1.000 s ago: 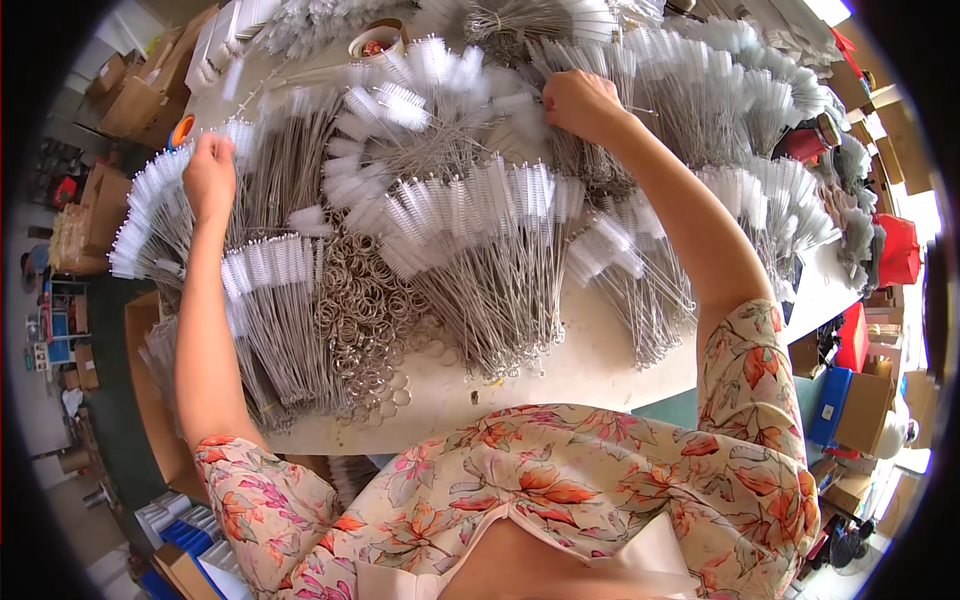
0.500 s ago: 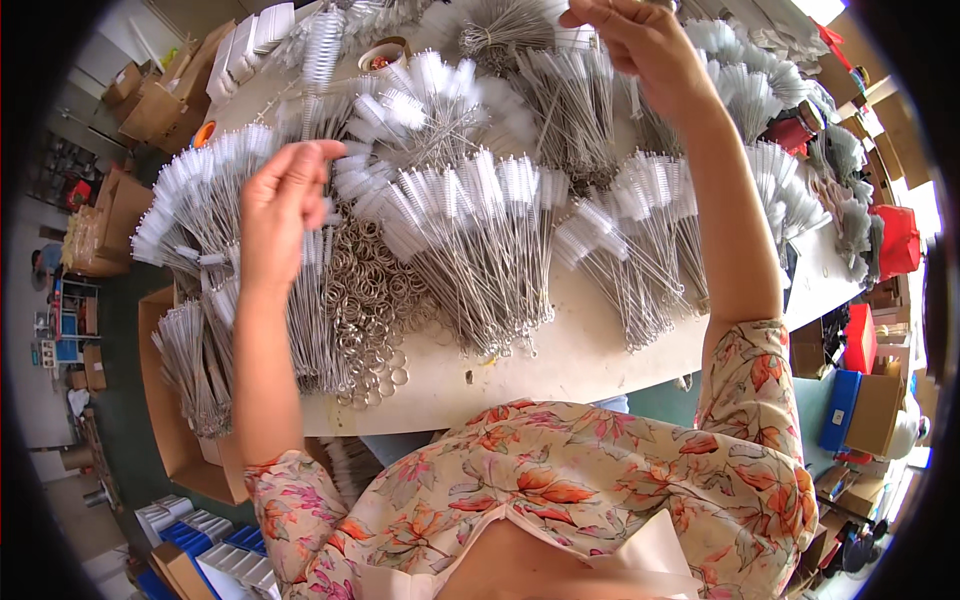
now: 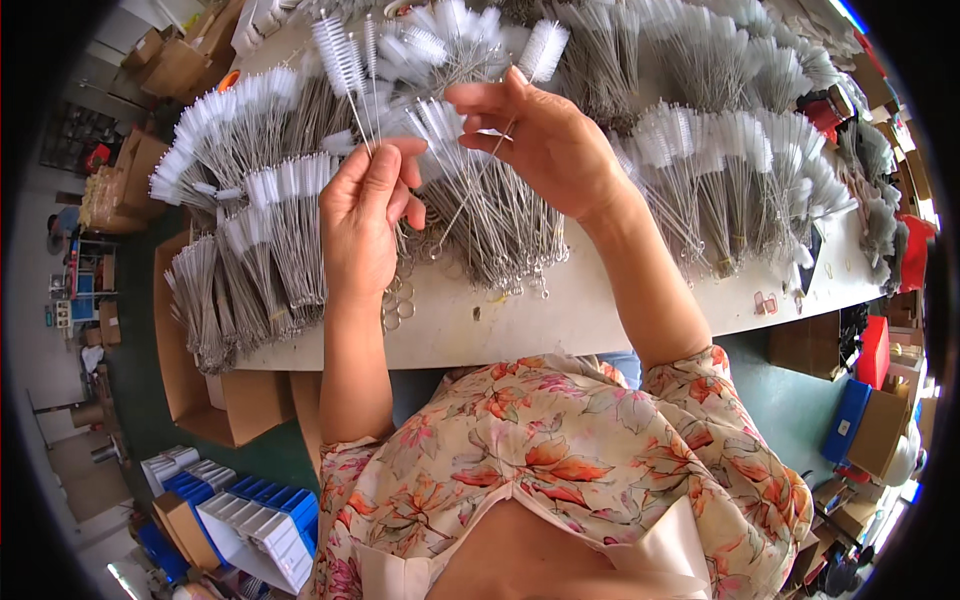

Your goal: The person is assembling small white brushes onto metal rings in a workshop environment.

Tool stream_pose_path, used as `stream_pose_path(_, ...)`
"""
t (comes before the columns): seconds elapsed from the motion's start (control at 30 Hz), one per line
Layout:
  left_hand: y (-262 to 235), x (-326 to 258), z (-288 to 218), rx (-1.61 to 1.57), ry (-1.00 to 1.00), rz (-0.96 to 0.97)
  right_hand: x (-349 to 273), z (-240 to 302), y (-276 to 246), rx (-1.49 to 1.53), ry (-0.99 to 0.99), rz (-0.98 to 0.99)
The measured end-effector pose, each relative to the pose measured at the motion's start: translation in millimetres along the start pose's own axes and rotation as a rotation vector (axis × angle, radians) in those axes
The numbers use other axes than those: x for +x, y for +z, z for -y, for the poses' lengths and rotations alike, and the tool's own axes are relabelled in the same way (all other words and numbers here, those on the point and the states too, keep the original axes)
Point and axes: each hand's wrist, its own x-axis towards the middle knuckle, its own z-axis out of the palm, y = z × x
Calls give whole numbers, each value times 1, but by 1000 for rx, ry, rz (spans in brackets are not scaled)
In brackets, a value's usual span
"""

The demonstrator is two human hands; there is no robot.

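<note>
My left hand (image 3: 366, 215) is raised over the table and pinches a few thin white-bristled wire brushes (image 3: 343, 62), their bristle heads pointing up and away. My right hand (image 3: 547, 142) is close beside it and holds one larger white brush (image 3: 543, 48) by its wire stem, which slants down toward the left hand. Below both hands lie heaps of the same wire brushes (image 3: 268, 250) on a pale table (image 3: 560, 315), with several loose metal rings (image 3: 396, 296) near the left wrist.
More brush bundles (image 3: 735, 180) fan across the right of the table. An open cardboard box (image 3: 215, 400) stands under the table's left edge, blue and white bins (image 3: 250, 505) on the floor, cartons (image 3: 170, 65) far left, red and blue items (image 3: 875, 345) at right.
Both hands came together from far apart over the brush piles. The left now holds a few thin brushes, the right one large brush, lifted above the table's middle.
</note>
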Motion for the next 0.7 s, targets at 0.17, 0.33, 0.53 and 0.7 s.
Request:
stream_pose_path(0.17,15,-16,4,-117,-169,80,-13,-17,12,95,75,132)
stream_pose_path(0.33,14,-30,12,-60,-196,193,-19,-25,7,-130,-42,-16)
stream_pose_path(0.53,25,-51,19,224,-83,120,-26,-16,3,-186,-123,-223)
stream_pose_path(0.7,28,-52,25,366,63,60,-35,-15,19,-469,-288,-263)
